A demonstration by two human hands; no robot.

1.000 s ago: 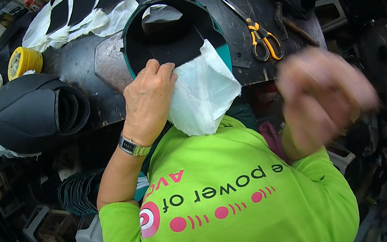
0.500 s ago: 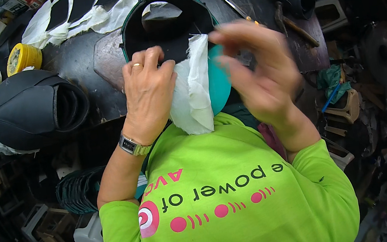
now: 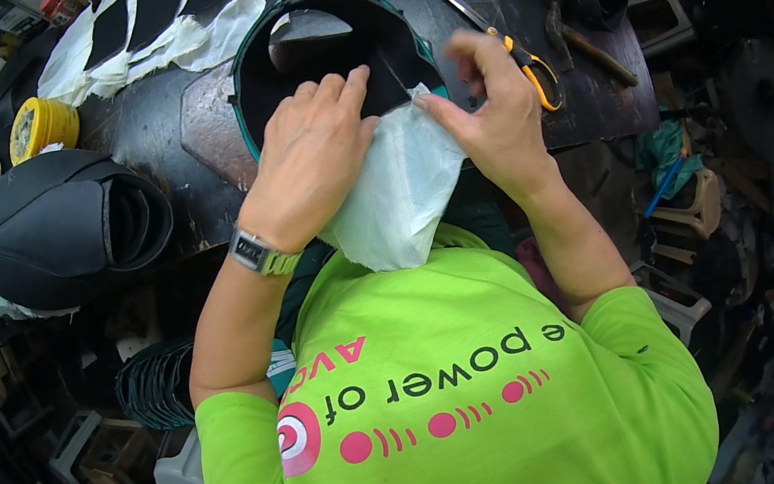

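Observation:
A hollow, rounded piece (image 3: 244, 72) with a black lining and teal edge stands at the table's near edge. White cloth (image 3: 402, 179) hangs from its near rim towards my lap, spread over the teal surface seen earlier. My left hand (image 3: 318, 157) lies over the near rim and the cloth's left side, fingers stretched into the hollow and thumb apart. At the cloth's upper right corner, my right hand (image 3: 493, 114) pinches the cloth between thumb and finger, its other fingers curled. The palm hides part of the rim.
Scissors with orange and black handles (image 3: 535, 77) and a hammer (image 3: 595, 55) lie right of the piece. At left are a yellow tub (image 3: 42, 126) and nested black pieces (image 3: 66, 227). White cloth with black patches (image 3: 173, 38) runs along the back; stools (image 3: 181, 477) stand below.
The cloth's folded strip has opened out over the teal surface. My right hand has moved in and pinches its corner; my left hand has shifted right and its fingers have straightened.

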